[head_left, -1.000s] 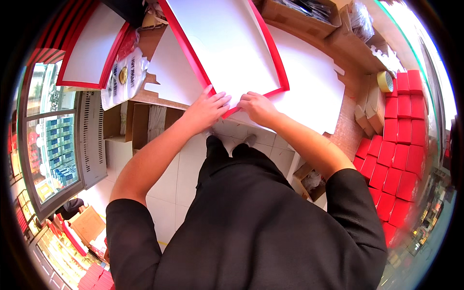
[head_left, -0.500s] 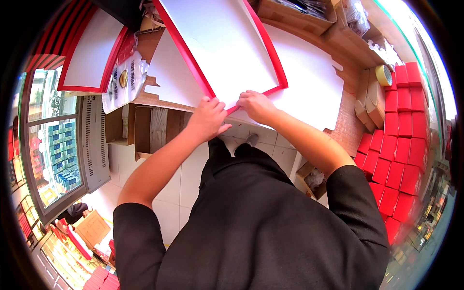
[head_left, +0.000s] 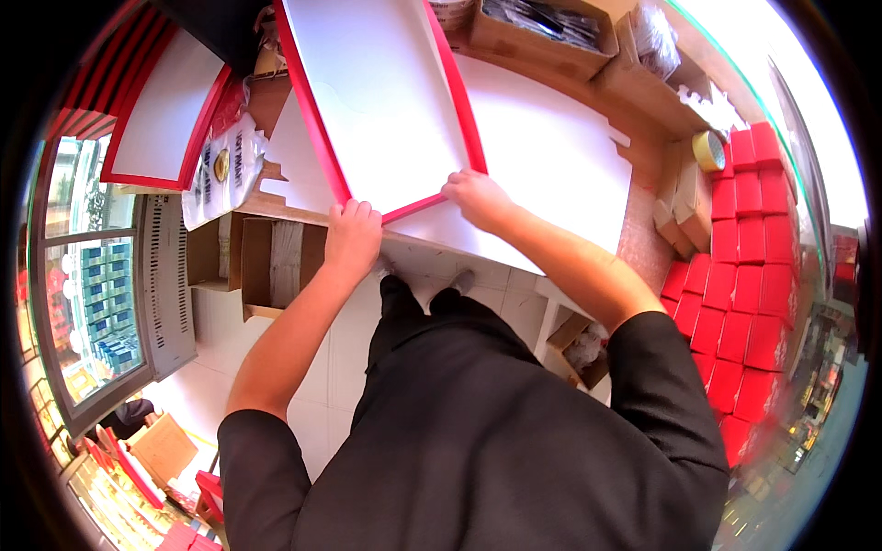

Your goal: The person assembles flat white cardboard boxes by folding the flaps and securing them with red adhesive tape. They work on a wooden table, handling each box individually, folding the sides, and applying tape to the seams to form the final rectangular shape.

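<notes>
A large flat cardboard sheet (head_left: 381, 101), white inside with a red border, lies on the white worktable (head_left: 560, 165) in front of me. My left hand (head_left: 352, 237) grips its near left corner at the table's front edge. My right hand (head_left: 478, 197) holds the near right corner, fingers closed on the red rim. Both hands are apart, one at each near corner of the sheet.
Another red-bordered white sheet (head_left: 165, 124) lies to the left. Stacked red boxes (head_left: 749, 266) stand at the right, beside a roll of tape (head_left: 707, 150). Brown cartons (head_left: 542, 28) sit at the back. Open cardboard boxes (head_left: 248, 266) are under the table's left end.
My hands, close together at the sheet's near edge a second ago, have spread apart to its two near corners. The sheet has shifted slightly.
</notes>
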A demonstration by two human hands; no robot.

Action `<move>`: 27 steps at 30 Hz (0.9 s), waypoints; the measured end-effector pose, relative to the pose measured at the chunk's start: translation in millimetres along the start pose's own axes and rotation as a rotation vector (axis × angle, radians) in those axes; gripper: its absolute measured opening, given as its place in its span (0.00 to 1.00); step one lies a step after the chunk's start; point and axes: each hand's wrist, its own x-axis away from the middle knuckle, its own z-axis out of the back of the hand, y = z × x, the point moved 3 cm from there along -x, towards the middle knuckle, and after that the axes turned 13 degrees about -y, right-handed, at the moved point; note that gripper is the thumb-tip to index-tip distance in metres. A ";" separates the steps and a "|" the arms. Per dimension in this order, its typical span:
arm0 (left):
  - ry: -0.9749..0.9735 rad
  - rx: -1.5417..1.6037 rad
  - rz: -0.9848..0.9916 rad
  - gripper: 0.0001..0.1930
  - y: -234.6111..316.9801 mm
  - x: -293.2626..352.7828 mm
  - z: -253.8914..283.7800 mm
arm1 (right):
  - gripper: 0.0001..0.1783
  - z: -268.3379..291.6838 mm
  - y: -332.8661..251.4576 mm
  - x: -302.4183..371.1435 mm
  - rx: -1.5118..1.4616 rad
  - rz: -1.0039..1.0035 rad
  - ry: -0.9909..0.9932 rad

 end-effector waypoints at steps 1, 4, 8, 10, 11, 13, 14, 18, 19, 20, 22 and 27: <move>0.033 0.068 0.060 0.03 3.9 -5.3 -4.7 | 0.06 -2.7 -6.5 -5.2 0.043 0.007 -0.033; 0.181 0.331 0.044 0.04 23.9 -27.2 -16.9 | 0.07 -12.4 -31.1 -13.4 0.098 0.060 -0.004; 0.219 0.434 0.036 0.04 24.0 -34.2 -28.1 | 0.09 -4.9 -22.6 -11.4 0.001 0.186 -0.035; 0.237 0.409 0.017 0.05 23.0 -32.0 -26.4 | 0.12 17.0 -14.1 -5.9 0.127 0.338 0.112; 0.222 0.420 0.017 0.05 23.4 -32.5 -24.3 | 0.13 27.4 -10.0 -0.3 0.186 0.410 0.185; 0.192 0.437 0.017 0.04 24.3 -33.8 -19.6 | 0.18 35.1 1.6 2.7 0.242 0.359 -0.080; 0.192 0.436 0.021 0.04 23.1 -33.0 -20.2 | 0.20 42.7 -1.6 0.3 0.322 0.317 -0.246; 0.195 0.442 0.032 0.03 20.4 -32.3 -21.1 | 0.20 51.1 10.1 12.8 0.371 0.359 -0.236; 0.194 0.448 0.037 0.03 20.6 -31.6 -22.2 | 0.19 49.2 16.1 19.6 0.376 0.386 -0.173; 0.195 0.448 0.039 0.03 21.1 -32.4 -22.2 | 0.19 49.3 20.1 27.2 0.381 0.409 -0.112; 0.193 0.448 0.042 0.02 22.6 -32.9 -22.4 | 0.15 51.0 14.1 30.8 0.338 0.407 -0.019; 0.181 0.439 0.063 0.03 23.6 -32.0 -24.0 | 0.06 40.0 -2.2 13.5 0.278 0.263 0.002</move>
